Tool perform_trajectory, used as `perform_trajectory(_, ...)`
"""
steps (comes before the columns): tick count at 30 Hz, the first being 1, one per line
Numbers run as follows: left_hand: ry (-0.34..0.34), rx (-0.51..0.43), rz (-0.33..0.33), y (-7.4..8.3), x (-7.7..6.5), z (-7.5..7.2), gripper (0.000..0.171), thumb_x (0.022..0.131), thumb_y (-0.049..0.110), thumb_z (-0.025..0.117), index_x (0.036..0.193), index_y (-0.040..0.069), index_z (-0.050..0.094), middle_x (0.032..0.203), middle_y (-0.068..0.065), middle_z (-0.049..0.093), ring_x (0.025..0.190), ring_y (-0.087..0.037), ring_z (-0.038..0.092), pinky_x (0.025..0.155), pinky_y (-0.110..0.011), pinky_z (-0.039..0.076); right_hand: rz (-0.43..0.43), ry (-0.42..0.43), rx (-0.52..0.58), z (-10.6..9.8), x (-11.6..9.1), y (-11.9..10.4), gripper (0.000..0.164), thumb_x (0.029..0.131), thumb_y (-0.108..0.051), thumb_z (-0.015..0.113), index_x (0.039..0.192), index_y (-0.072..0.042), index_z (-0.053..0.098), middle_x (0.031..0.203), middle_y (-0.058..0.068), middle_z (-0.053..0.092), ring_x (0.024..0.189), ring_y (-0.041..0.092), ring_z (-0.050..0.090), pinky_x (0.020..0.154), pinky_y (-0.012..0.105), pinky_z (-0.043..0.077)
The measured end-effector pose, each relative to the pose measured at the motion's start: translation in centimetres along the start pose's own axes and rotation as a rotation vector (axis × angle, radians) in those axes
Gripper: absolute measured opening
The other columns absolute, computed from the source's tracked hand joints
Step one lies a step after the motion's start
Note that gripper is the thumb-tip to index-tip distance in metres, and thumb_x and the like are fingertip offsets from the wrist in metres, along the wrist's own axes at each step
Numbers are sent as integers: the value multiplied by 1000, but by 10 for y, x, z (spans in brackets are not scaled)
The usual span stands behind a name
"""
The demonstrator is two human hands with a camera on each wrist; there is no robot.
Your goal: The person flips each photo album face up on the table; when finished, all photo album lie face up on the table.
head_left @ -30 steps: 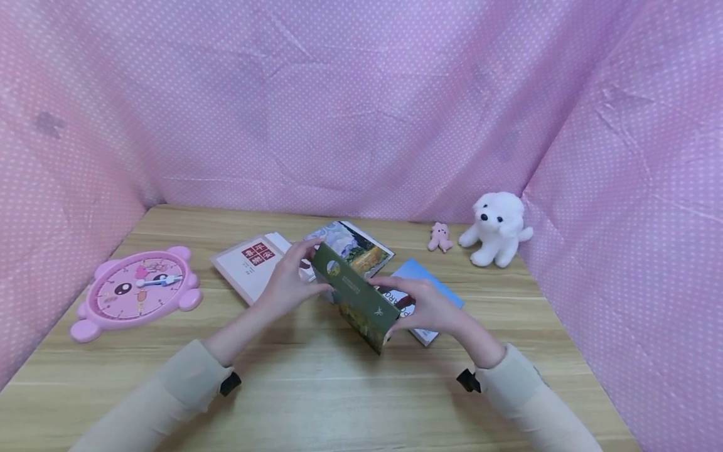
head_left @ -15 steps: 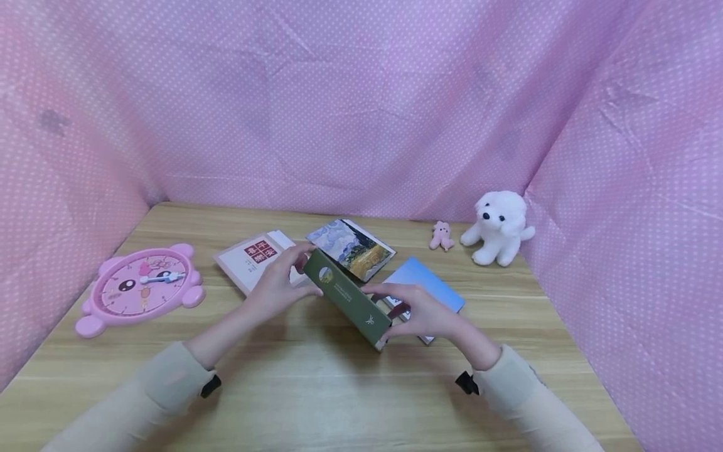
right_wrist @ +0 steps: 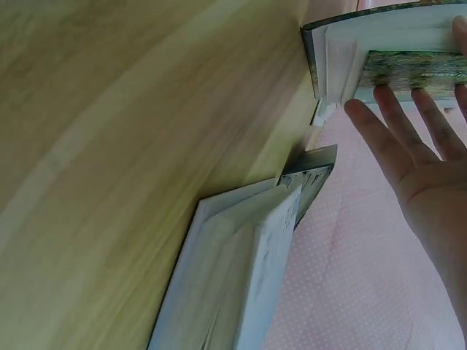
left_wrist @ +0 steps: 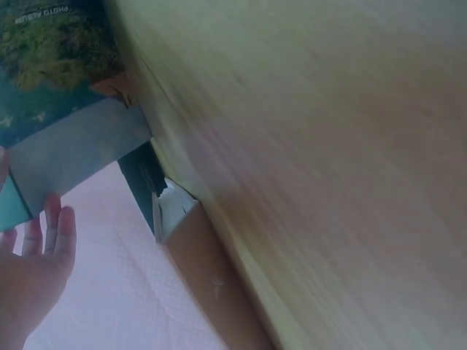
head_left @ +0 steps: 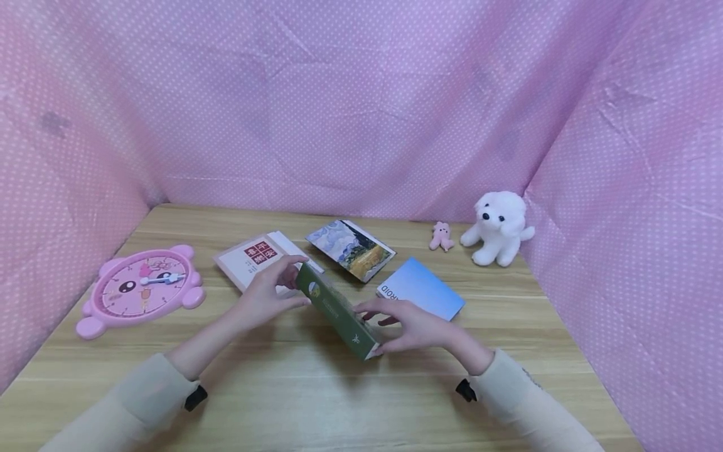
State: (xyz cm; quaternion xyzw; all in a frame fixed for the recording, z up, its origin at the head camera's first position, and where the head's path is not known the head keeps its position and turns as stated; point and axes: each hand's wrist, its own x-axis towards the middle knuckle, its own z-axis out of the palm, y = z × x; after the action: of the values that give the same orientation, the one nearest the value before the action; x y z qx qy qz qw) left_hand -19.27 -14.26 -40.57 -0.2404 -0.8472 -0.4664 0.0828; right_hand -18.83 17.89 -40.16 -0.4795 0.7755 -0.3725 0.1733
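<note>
The left hand and right hand pinch a green photo album between fingers and thumbs — left at its far-left end, right at its near-right end; the album stands tilted at the middle of the wooden table; a blue-covered book lies right, beyond the right hand; a painting-covered book lies farther back.

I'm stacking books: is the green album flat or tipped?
Tipped up: in the head view, the green album slants, spine facing the camera.
</note>
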Motion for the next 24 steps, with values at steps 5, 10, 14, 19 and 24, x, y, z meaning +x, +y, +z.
perform_trajectory(5, -67, -53, -25, -3, -4, -3, 66, 73, 22, 82, 130, 15, 51, 91, 1, 63, 84, -12, 63, 79, -29, 55, 18, -19, -39, 1, -1, 5, 70, 80, -34, 75, 140, -23, 42, 144, -3, 43, 126, 17, 47, 90, 32, 52)
perform_trajectory(10, -126, -133, -76, -4, -9, -5, 53, 79, 25, 76, 126, 16, 54, 106, -5, 64, 90, -17, 64, 81, -31, 56, 32, -31, -89, 3, -2, 10, 69, 80, -37, 75, 140, -25, 43, 147, -3, 40, 131, 18, 42, 91, 33, 52)
perform_trajectory(14, -148, -83, -78, -5, -12, -4, 46, 83, 29, 73, 123, 14, 57, 120, -4, 60, 97, -17, 62, 86, -34, 54, 38, -39, -123, 5, -3, 14, 68, 79, -32, 75, 140, -23, 44, 148, 1, 39, 133, 22, 40, 93, 35, 51)
perform_trajectory(19, -182, 11, -83, -6, -16, -3, 37, 85, 34, 70, 116, 17, 62, 116, -1, 60, 96, -15, 59, 86, -36, 51, 7, -42, -211, 6, -2, 17, 67, 77, -27, 77, 137, -19, 48, 147, 3, 39, 136, 24, 35, 104, 44, 42)
perform_trajectory(24, -218, 30, -67, -7, -20, -3, 37, 84, 34, 70, 115, 15, 63, 113, -3, 61, 95, -15, 59, 85, -33, 51, -21, -42, -289, 7, -1, 17, 68, 76, -34, 78, 136, -17, 50, 146, 5, 41, 136, 26, 35, 113, 53, 23)
